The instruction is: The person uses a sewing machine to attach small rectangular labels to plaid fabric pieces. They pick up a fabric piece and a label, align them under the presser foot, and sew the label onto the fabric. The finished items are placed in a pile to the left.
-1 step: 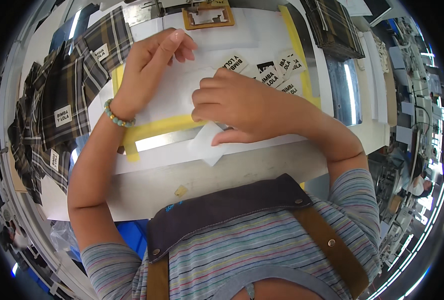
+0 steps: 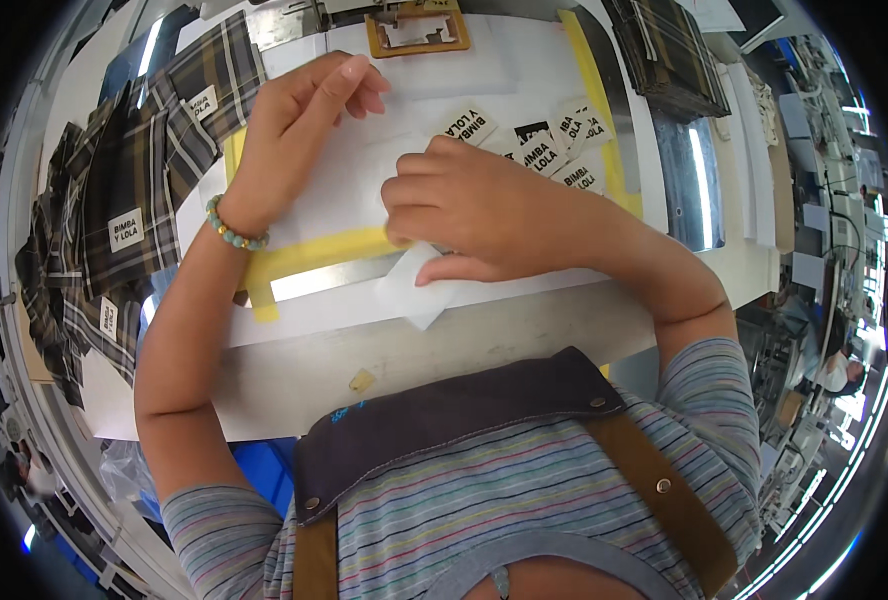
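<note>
- Table (image 2: 504,330): running under both hands.
- Plaid fabric (image 2: 104,185): lying heaped on the left.
- Plaid stack (image 2: 669,60): sitting far right.
- Left hand (image 2: 309,115): curling loosely, grip narrow; can't tell if holding anything.
- Right hand (image 2: 459,210): bending over the slip, grip narrow, thumb touching it; can't tell if pinching.
- Orange frame (image 2: 376,38): lying beyond the hands.
- White slip (image 2: 401,290): lying under right thumb, near table's front edge.
- Printed labels (image 2: 540,152): overlapping loosely beyond right wrist.

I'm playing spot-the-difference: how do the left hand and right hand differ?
The left hand has a beaded bracelet at its wrist; the right hand has none. The right hand touches a white slip; the left hand holds nothing visible. Both have bent fingers.
</note>
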### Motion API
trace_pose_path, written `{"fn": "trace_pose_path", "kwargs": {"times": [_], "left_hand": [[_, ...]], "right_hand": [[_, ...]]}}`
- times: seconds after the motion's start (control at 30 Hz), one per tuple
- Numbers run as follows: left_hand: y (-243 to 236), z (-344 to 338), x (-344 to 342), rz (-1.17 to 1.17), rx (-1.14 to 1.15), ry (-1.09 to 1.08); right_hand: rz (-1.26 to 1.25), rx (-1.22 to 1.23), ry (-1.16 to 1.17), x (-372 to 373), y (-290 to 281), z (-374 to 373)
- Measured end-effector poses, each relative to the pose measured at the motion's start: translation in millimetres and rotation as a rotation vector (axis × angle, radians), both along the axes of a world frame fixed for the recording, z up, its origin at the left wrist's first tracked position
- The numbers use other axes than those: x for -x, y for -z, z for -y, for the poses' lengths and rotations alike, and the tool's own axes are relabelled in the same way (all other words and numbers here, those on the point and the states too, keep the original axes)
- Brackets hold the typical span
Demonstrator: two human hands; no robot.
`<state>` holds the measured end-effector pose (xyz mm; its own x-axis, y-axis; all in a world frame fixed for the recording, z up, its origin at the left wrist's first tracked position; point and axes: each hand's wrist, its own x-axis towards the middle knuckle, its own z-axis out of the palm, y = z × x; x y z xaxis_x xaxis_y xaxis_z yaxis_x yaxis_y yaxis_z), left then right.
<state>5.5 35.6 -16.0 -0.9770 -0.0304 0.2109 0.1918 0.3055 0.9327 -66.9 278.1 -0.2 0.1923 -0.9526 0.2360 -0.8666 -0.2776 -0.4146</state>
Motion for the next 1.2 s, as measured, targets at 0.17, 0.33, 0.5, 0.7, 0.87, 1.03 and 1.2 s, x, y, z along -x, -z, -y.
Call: {"fn": "trace_pose_path", "kwargs": {"times": [0.17,0.33,0.5,0.7,0.87,1.03,1.2], "left_hand": [[3,3,3,0.002,-0.001,-0.033],[0,-4,0,0.02,-0.019,0.005],[5,-15,-1,0.05,-0.068,0.089],[2,-22,-4,0.018,0.107,0.094],[-7,-27,-7,0.064,0.3,0.085],[-10,-27,-8,-0.014,0.337,0.075],[-9,-22,-4,-0.266,0.568,-0.019]], "right_hand": [[0.078,0.0,-0.04,8,4,6],[0.522,-0.086,0.378,41,-20,0],[0.647,-0.269,0.558,65,-20,-5],[0.608,-0.246,0.509,65,-10,-3],[0.544,-0.225,0.474,77,-13,-9],[0.539,-0.261,0.633,92,-32,-18],[0.483,-0.35,0.804,138,-16,-14]]}}
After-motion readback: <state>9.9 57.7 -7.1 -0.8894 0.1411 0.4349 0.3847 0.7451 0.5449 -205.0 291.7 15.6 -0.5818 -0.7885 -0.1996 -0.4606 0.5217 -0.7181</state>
